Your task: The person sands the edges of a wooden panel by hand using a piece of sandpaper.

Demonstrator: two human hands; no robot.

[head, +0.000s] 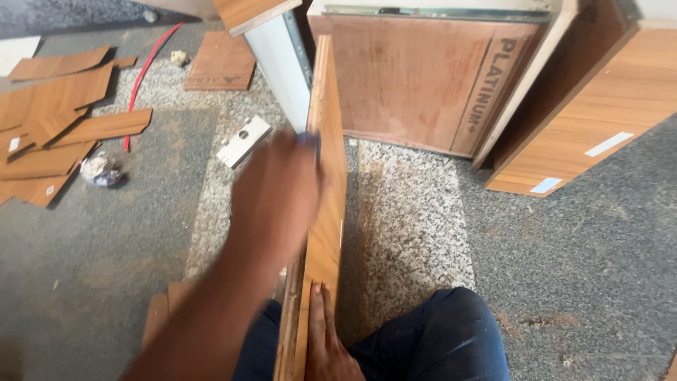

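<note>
A tall wood board [326, 183] stands on its thin edge on the floor [416, 212], between the person's knees. The left hand [275, 201] is blurry and lies against the board's side; I cannot tell its grip. The right hand [326, 346] presses flat, fingers together, low on the board's other side.

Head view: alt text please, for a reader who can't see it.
A wood-laminate board stands on edge between a kneeling person's legs; the blurred left hand is against its left face, the right hand presses its near end. Laminate offcuts litter the speckled floor.
</note>
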